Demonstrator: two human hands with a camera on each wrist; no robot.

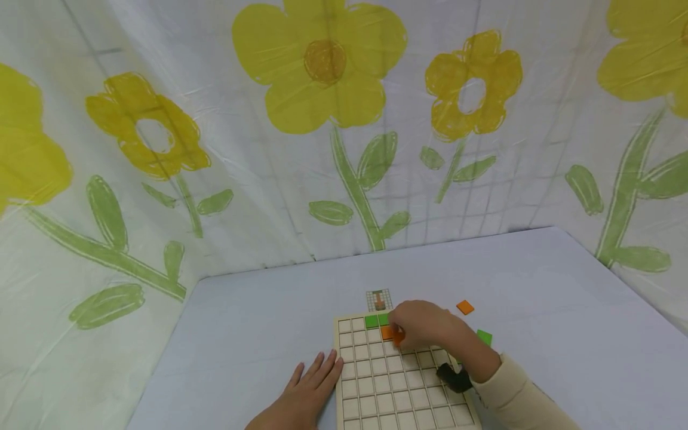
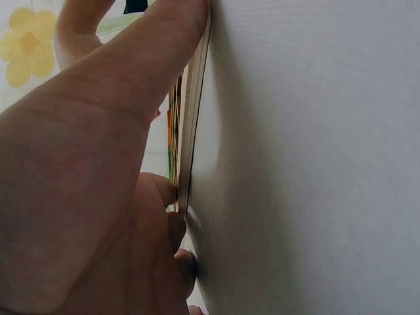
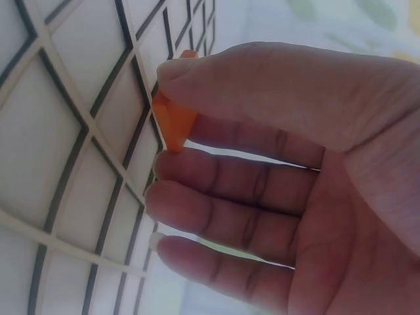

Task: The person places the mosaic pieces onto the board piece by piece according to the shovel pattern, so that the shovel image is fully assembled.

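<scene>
A wooden grid board (image 1: 368,370) lies on the table. Two green tiles (image 1: 372,321) sit in its top row, with an orange tile (image 1: 387,332) in the row below. My right hand (image 1: 424,325) pinches another orange tile (image 3: 174,121) between thumb and fingers, right at the grid beside the placed one. Its fingertips partly cover the top rows. My left hand (image 1: 309,388) lies flat with fingers spread, touching the board's left edge; in the left wrist view its fingertips (image 2: 177,230) meet the board's side.
Behind the board lies a small printed pattern card (image 1: 379,300). To the right on the table are a loose orange tile (image 1: 465,307) and a green tile (image 1: 484,337). A black wrist strap (image 1: 454,378) hangs over the board's right part. A flower-printed curtain (image 1: 269,197) stands behind the table.
</scene>
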